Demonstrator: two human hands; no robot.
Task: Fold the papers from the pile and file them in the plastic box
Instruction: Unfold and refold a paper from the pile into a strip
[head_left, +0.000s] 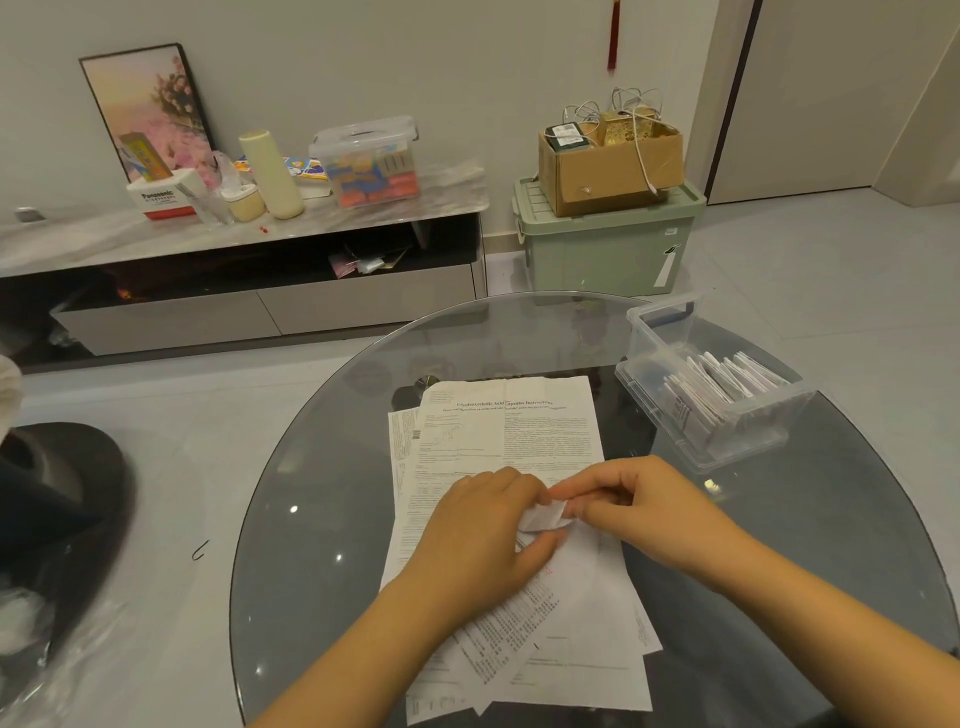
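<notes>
I see the clear plastic box (717, 436) at the worktop's (322, 519) far right edge — folded papers (722, 384) standing inside. Both grips, left hand (483, 525) and right hand (644, 504), pinch a small folded paper (543, 519) over the pile (519, 447) at mid-worktop.

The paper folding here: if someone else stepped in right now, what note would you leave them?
Left hand and right hand both pinch one small folded paper, mid-fold, above the pile of papers on the glass table. The plastic box, far right on the table, already holds many folded papers. Left: finish this fold, file it, then work through the pile.
</notes>
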